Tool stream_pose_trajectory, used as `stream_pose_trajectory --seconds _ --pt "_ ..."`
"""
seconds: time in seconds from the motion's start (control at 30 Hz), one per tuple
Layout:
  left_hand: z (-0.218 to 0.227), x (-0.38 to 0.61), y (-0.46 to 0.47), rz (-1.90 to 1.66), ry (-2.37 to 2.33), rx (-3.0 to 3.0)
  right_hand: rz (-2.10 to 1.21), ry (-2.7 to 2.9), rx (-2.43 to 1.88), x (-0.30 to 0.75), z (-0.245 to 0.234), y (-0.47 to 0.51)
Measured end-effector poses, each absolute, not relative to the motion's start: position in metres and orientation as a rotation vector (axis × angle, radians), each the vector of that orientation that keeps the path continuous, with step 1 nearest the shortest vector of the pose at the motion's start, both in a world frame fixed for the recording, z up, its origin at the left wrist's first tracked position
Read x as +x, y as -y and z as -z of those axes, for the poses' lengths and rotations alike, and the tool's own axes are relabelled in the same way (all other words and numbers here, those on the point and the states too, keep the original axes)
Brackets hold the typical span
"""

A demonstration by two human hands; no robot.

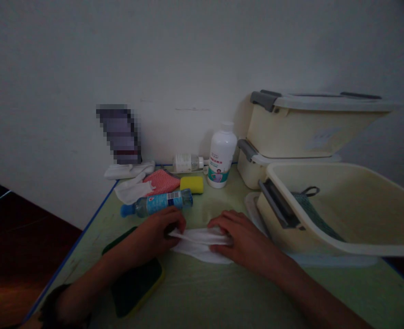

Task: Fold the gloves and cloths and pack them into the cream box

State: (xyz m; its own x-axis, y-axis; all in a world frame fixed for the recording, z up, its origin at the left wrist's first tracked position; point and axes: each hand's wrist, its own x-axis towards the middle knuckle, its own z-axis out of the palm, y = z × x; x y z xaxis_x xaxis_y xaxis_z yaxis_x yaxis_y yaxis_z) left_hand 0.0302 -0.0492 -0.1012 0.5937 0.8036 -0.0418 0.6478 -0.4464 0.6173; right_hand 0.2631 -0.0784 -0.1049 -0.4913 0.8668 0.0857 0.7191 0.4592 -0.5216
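In the middle of the table lies a thin, folded white cloth (202,249), its upper layer lifted in a fold. My left hand (166,230) pinches its left end between thumb and fingers. At the right end, my right hand (232,230) has bent fingers closed over the fabric, with the thumb below. Beneath my left forearm rests a large dark green scouring sponge (136,285) with a yellow edge, partly covered by the arm. Just behind my left hand, a clear bottle (164,202) with a blue label and blue cap lies on its side.
Behind are a yellow sponge (191,184), a red patterned cloth (162,181), a crumpled white cloth (133,189), an upright white bottle (220,157) and a small lying bottle (185,162). An open cream bin (325,246) holds a grey-green cloth (315,214). Lidded boxes (294,130) stand behind it.
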Motion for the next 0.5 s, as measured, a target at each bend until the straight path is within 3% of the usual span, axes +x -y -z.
stream_pose_trajectory --seconds 0.5 --pt "0.0941 0.0288 0.0573 -0.275 -1.009 2.377 -0.39 2.617 -1.11 0.2636 0.099 0.085"
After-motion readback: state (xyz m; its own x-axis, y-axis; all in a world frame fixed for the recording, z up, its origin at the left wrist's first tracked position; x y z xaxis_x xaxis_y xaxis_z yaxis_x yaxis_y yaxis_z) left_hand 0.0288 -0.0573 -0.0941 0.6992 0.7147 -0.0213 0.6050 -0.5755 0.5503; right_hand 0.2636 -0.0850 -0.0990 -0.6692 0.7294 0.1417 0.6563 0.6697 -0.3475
